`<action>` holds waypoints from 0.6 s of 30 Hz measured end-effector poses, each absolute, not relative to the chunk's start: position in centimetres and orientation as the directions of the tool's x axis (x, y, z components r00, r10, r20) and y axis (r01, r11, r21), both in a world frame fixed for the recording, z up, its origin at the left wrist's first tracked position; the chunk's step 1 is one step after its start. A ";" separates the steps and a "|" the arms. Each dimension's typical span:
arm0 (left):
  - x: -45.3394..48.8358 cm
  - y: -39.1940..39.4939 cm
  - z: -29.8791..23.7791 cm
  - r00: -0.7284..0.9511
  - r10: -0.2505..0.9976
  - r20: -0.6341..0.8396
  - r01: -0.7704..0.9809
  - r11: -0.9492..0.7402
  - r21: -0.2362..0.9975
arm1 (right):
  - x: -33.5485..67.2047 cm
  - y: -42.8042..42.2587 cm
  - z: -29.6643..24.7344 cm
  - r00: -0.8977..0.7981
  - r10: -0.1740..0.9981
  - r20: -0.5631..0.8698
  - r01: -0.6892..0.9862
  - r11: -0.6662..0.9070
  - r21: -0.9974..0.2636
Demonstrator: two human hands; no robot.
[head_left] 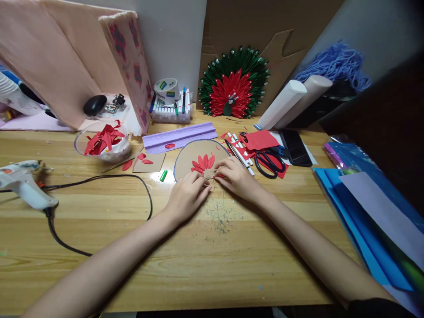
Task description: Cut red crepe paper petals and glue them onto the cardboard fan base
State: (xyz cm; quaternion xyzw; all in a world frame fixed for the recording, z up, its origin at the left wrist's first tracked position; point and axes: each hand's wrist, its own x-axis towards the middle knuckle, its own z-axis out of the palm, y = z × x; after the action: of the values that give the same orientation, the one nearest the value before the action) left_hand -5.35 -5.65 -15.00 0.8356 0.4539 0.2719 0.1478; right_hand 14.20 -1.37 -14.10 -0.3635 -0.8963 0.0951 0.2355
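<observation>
A round cardboard disc with a blue outline lies flat on the table, its near edge partly hidden by my hands. Red paper petals fan out at its middle. My left hand is closed at the disc's near left edge, fingers curled and thumb close to them. On the near right side, my right hand has its fingertips pinched together by the disc. A bit of red shows at those fingertips, seemingly another petal, mostly covered by the fingers.
Left stand a glue gun with a looping black cable and a bowl of red scraps. Behind the disc are purple crepe paper, a marker box and a red-green fan decoration. Black scissors and a phone lie right.
</observation>
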 end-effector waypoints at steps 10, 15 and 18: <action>-5.4 -5.7 -15.0 0.442 0.837 0.321 0.677 -0.547 0.493 | 13.8 -1.5 -14.2 -0.601 0.733 0.320 0.640 0.681 -0.357; -5.3 -5.6 -15.0 0.439 0.837 0.325 0.676 -0.546 0.494 | 13.8 -1.5 -14.2 -0.585 0.749 0.312 0.647 0.662 -0.378; -5.3 -5.6 -15.0 0.441 0.839 0.318 0.680 -0.544 0.492 | 14.0 -1.5 -14.1 -0.577 0.757 0.307 0.651 0.653 -0.386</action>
State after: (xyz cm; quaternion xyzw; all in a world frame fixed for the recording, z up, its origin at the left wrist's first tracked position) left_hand -5.32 -5.64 -14.98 0.8358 0.4544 0.2706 0.1474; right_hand 14.04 -1.53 -14.10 -0.3999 -0.8803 0.1161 0.2273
